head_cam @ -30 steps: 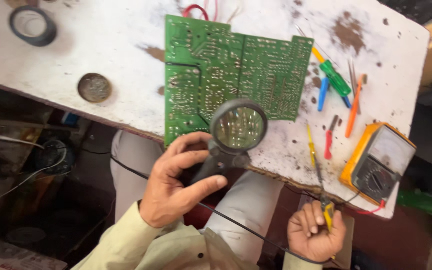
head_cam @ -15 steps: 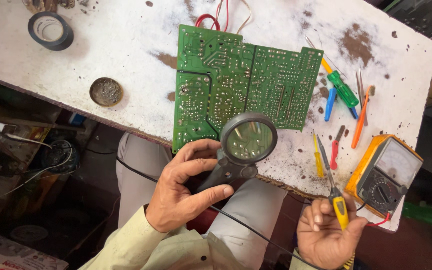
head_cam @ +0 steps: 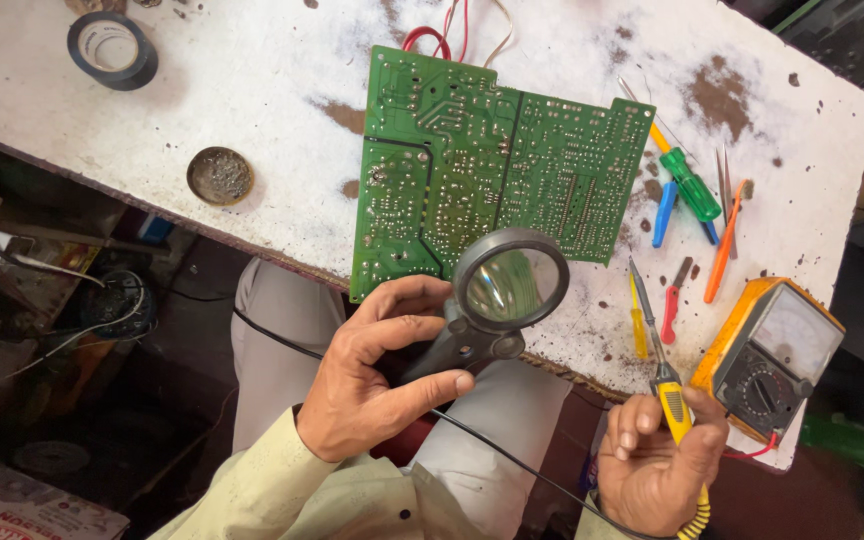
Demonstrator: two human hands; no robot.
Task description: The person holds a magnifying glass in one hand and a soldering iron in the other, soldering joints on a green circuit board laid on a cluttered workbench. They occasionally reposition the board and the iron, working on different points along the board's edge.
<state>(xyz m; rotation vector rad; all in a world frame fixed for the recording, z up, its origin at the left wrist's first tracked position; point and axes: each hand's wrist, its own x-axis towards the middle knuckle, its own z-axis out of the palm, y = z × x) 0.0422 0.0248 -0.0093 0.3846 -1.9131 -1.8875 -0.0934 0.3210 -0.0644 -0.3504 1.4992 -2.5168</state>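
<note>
My left hand [head_cam: 367,385] grips black-handled round magnifier [head_cam: 500,295], glass lens over lower edge of green circuit board [head_cam: 482,165] lying flat on scuffed white bench [head_cam: 202,100]. My right hand [head_cam: 652,460] clamps yellow-handled soldering iron [head_cam: 664,375], metal tip angled up toward board. Orange-cased multimeter [head_cam: 772,355] just beside right hand.

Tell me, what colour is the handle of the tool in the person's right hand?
Yellow, with a black band; the soldering iron shows in the head view.
</note>
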